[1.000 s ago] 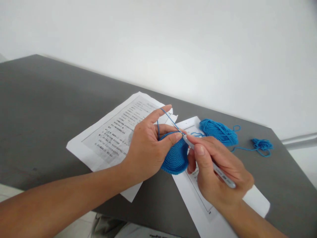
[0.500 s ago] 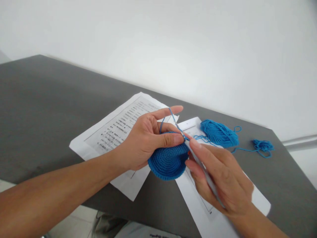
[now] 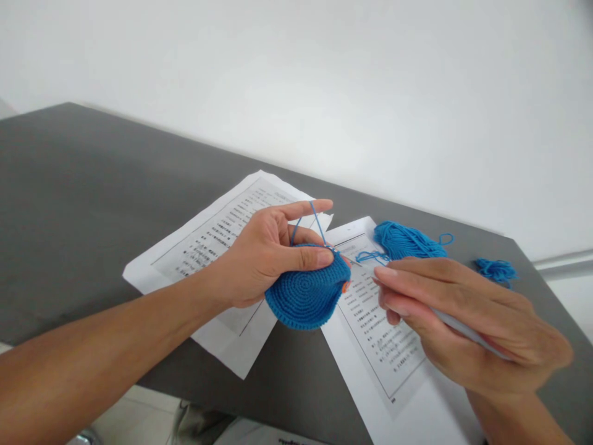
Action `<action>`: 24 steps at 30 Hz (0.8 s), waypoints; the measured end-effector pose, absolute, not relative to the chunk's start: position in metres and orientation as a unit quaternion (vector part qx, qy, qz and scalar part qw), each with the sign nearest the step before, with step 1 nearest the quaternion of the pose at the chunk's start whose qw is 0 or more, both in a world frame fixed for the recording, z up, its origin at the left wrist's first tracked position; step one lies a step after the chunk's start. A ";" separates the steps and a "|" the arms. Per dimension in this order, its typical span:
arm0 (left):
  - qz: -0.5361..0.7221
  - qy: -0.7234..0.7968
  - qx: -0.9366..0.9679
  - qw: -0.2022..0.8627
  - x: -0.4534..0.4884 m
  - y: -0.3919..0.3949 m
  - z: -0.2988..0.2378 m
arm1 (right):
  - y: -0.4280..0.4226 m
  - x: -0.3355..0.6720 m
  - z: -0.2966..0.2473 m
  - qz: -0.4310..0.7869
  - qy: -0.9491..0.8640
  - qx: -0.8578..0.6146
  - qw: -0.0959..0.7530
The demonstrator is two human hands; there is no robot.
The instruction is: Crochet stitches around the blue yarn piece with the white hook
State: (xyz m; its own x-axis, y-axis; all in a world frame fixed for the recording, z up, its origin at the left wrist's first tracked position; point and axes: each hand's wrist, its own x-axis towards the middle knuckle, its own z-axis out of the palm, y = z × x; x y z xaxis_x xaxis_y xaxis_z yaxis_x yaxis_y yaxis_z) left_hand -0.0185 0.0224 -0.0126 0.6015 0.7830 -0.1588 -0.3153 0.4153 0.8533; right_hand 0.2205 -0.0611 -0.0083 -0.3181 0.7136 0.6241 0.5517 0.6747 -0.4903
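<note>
A round blue crochet piece (image 3: 303,293) is pinched at its upper edge between the thumb and fingers of my left hand (image 3: 278,247). Blue working yarn (image 3: 317,221) runs over the stretched index finger down to that edge. My right hand (image 3: 458,315) grips a crochet hook (image 3: 470,334) with a grey handle. The hook's thin metal shaft reaches left to the piece's upper right edge, where its tip is at the stitches. A small orange marker (image 3: 345,286) shows on the piece's right side.
Two printed sheets lie on the dark grey table (image 3: 92,204): a left sheet (image 3: 222,334) under my left hand and a right sheet (image 3: 361,371) under my right. A blue yarn skein (image 3: 410,240) and a smaller yarn tangle (image 3: 495,270) lie behind my right hand. A white wall (image 3: 296,93) stands behind.
My right hand has moved right, away from the piece, baring more of the hook's shaft and the right sheet. My left hand and the crochet piece have shifted slightly left.
</note>
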 end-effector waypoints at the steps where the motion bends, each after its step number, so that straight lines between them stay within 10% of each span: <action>1: 0.341 0.279 0.414 0.797 -0.019 0.023 -0.013 | -0.061 0.220 -0.007 0.094 -0.806 -0.393 0.433; 24: 0.279 0.287 0.449 0.799 -0.025 0.032 -0.017 | -0.066 0.247 -0.005 0.059 -0.844 -0.381 0.373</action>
State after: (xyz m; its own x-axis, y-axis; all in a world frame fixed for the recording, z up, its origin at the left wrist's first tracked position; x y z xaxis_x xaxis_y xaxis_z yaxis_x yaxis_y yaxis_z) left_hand -0.0249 0.0323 -0.0170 0.6794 0.7039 -0.2074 -0.1882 0.4403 0.8779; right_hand 0.2468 -0.0661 -0.0055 -0.4316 0.6876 0.5839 0.5997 0.7023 -0.3836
